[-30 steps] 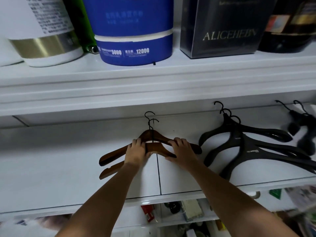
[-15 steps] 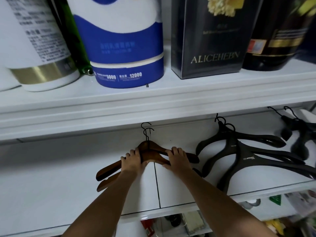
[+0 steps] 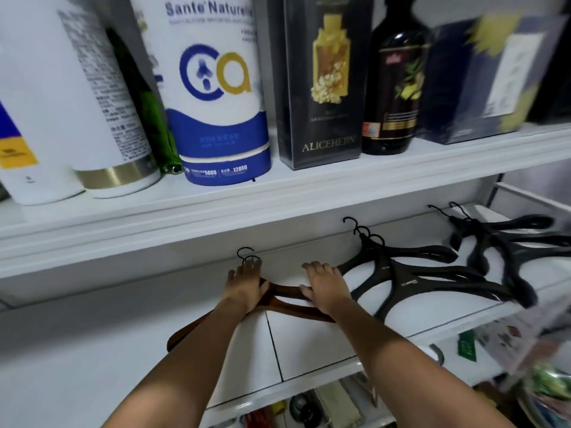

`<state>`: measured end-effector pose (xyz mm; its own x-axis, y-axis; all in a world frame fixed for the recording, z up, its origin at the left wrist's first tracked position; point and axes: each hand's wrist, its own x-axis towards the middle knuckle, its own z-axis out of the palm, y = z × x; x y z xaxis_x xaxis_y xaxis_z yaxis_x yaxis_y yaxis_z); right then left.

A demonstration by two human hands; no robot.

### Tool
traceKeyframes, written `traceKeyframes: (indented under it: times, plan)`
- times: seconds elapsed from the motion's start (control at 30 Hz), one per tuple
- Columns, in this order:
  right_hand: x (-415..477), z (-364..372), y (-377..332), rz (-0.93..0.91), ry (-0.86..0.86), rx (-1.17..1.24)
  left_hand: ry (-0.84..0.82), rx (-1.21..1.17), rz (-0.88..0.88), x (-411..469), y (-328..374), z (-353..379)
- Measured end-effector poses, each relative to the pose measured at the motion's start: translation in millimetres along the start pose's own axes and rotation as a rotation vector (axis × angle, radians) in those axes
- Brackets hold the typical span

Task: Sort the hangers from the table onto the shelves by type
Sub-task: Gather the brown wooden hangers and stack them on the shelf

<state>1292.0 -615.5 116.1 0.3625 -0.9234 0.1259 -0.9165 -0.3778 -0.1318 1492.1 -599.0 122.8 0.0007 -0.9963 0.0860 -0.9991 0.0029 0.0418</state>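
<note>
Two brown wooden hangers [image 3: 287,296] lie stacked on the white middle shelf [image 3: 309,350], their black hooks pointing to the back. My left hand [image 3: 245,287] lies flat over the hangers' necks near the hooks. My right hand [image 3: 324,287] rests with straight fingers on their right arms. Right of them lies a pile of black plastic hangers [image 3: 411,273]. A second pile of black hangers [image 3: 509,242] sits at the far right of the same shelf.
The shelf above [image 3: 278,193] carries white bottles [image 3: 77,118], a blue and white canister [image 3: 216,97], a dark box [image 3: 321,81] and a dark bottle [image 3: 395,88]. Below the middle shelf, a lower shelf holds small mixed items [image 3: 324,406]. The shelf's left part lies bare.
Both hands slid the brown hangers deeper onto the shelf. The fingers went from curled round the hangers to lying flat on them. The view tilted upward.
</note>
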Motion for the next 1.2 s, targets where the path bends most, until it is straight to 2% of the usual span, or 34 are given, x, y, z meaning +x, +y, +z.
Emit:
traceKeyframes:
  times: [0.47, 0.67, 0.9, 1.2]
  plan:
    - [-94.5, -81.9, 81.7, 0.347, 0.164, -0.109, 0.003, -0.108, 0.448, 12.3, 142.3, -62.2]
    - [-166.8, -103.9, 139.0, 0.579, 0.186, -0.118, 0.051, -0.126, 0.673, 2.0, 240.7, -69.0]
    - [-266.9, -130.9, 202.4, 0.846, 0.211, -0.19, 0.029, -0.175, 0.911, -28.9, 362.4, -75.2]
    - [-434.7, -151.7, 265.9, 1.192, 0.214, -0.242, 0.043, -0.102, 1.229, -109.0, 524.8, -71.3]
